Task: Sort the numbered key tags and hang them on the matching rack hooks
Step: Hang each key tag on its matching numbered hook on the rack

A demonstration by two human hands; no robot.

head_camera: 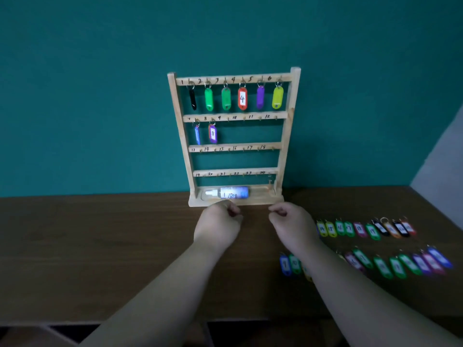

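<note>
Eight key tags hang on the rack (284,146); my two hands hover curled just in front of its base.

Six tags fill the top rail, among them the orange tag marked 4 (242,98), and on the second rail hang a blue tag (197,134) and the purple tag marked 8 (212,134); the lower rails are bare. The loose tags lie to the right on the table (100,246) in a far row (360,229) and a near row (398,266). My left hand (219,225) and right hand (292,222) sit side by side, apart, knuckles up, forearms reaching in from the near edge. The fingers of both are tucked toward the palms, and I see nothing held in either. A small bottle (230,192) lies in the rack's base tray, against the teal wall (100,96).
</note>
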